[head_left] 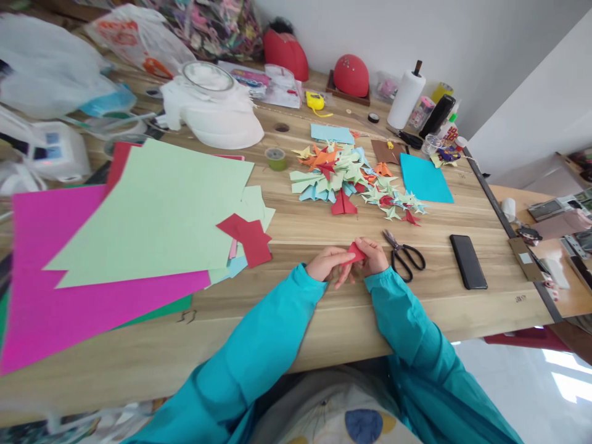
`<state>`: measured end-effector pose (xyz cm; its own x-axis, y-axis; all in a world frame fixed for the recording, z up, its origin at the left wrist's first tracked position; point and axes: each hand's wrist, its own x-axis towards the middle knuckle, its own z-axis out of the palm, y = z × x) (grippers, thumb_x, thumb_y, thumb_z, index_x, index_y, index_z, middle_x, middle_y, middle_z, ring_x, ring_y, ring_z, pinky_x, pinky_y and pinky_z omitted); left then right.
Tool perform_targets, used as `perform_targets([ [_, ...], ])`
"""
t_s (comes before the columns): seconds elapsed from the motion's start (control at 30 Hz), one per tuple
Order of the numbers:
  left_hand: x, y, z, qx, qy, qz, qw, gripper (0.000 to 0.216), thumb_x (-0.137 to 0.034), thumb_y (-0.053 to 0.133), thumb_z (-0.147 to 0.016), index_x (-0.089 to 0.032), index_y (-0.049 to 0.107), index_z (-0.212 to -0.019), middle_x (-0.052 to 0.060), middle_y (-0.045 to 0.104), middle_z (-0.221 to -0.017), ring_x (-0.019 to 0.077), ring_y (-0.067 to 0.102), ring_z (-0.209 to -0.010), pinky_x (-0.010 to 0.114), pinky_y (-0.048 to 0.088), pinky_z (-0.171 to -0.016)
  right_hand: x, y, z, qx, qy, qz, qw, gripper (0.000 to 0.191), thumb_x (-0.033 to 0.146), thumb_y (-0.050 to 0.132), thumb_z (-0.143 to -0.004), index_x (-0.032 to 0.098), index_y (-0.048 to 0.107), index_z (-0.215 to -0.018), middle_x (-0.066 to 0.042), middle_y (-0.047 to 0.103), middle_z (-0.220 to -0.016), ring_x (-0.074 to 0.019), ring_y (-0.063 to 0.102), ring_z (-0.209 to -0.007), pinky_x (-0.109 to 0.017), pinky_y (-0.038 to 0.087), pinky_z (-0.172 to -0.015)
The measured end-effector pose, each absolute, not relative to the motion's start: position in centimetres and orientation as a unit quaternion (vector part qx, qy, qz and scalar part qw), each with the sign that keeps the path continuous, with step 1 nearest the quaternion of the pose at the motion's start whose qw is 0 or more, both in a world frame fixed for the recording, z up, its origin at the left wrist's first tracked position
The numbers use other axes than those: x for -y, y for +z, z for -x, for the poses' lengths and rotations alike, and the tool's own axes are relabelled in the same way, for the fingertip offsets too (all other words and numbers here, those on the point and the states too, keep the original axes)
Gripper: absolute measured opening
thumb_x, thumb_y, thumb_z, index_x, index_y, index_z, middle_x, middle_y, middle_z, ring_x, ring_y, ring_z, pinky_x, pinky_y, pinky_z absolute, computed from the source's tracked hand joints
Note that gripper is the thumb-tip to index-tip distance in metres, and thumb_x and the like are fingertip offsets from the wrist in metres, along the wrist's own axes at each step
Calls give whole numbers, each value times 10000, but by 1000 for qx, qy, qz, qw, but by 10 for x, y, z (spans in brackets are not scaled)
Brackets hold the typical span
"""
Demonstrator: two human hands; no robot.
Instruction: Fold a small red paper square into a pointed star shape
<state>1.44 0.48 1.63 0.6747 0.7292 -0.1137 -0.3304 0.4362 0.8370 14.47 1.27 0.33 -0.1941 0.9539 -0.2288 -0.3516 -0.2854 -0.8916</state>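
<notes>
Head view: pinches a small red paper (355, 252) between the fingers of left hand (329, 264) and right hand (374, 256), gripping from both sides, apparently to steady so slight a piece, over the near part of the wooden table (300, 242). Has scissors (396, 245) just beside the right hand, seemingly for easy reach, and a heap of folded paper shapes (345, 165) farther back, perhaps to give both hands room. Cannot make out the red paper's folds behind the fingers or count the overlapping shapes, and loses part of the white plastic bag (46, 71) at the left edge of view.
</notes>
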Motion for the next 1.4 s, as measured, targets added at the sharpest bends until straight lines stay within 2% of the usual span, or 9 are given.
perform_targets([
  [0.07, -6, 12, -16, -248, 344, -406, 809, 371, -397, 469, -744, -80, 599, -603, 34, 544, -367, 130, 476, -301, 308, 465, -489, -11, 3, -146, 388, 689, 416, 450, 342, 443, 608, -652, 164, 492, -492, 59, 433, -302, -65, 343, -237, -187, 231, -247],
  [0.17, -7, 7, -18, -273, 353, -417, 792, 382, -396, 448, -751, -68, 599, -627, 50, 551, -383, 153, 507, -329, 290, 435, -434, -9, 4, -146, 423, 686, 420, 416, 360, 475, 580, -668, 167, 485, -508, 49, 471, -315, -86, 395, -243, -195, 276, -250],
  [0.4, -7, 5, -17, -310, 343, -441, 770, 339, -400, 494, -733, -85, 573, -640, 31, 565, -415, 131, 494, -319, 272, 417, -413, -8, 10, -146, 477, 652, 436, 398, 389, 487, 546, -701, 161, 466, -505, 36, 501, -327, -78, 429, -261, -174, 273, -273],
  [0.7, -9, 5, -16, -301, 348, -465, 756, 316, -386, 504, -728, -98, 558, -607, 42, 584, -442, 155, 539, -386, 257, 387, -392, -12, 4, -146, 442, 596, 482, 466, 392, 475, 602, -651, 166, 459, -458, 53, 435, -311, -66, 374, -264, -192, 261, -287],
  [0.9, -8, 11, -15, -293, 356, -484, 744, 334, -404, 510, -738, -137, 477, -540, -1, 556, -433, 110, 510, -357, 289, 461, -517, -20, -1, -151, 427, 506, 520, 540, 394, 472, 594, -659, 172, 448, -449, 59, 413, -350, -51, 330, -322, -204, 222, -335],
  [1.03, -7, 12, -16, -300, 365, -526, 707, 363, -462, 462, -767, -153, 458, -576, -35, 509, -407, 92, 489, -365, 304, 485, -583, -22, 0, -153, 420, 480, 537, 553, 398, 496, 581, -657, 184, 436, -457, 61, 407, -360, -58, 328, -343, -215, 226, -354],
  [1.2, -7, 8, -16, -321, 383, -546, 673, 355, -442, 426, -800, -160, 452, -585, -34, 506, -414, 93, 504, -413, 287, 478, -618, -24, -2, -155, 392, 490, 544, 557, 407, 505, 589, -644, 188, 413, -459, 67, 396, -345, -58, 327, -314, -219, 213, -339],
  [1.4, -8, 10, -13, -343, 378, -516, 689, 363, -462, 478, -764, -142, 481, -592, -1, 563, -495, 98, 523, -415, 237, 422, -490, -28, -5, -155, 362, 546, 500, 567, 377, 503, 572, -658, 188, 441, -499, 69, 412, -352, -65, 352, -299, -214, 257, -331],
])
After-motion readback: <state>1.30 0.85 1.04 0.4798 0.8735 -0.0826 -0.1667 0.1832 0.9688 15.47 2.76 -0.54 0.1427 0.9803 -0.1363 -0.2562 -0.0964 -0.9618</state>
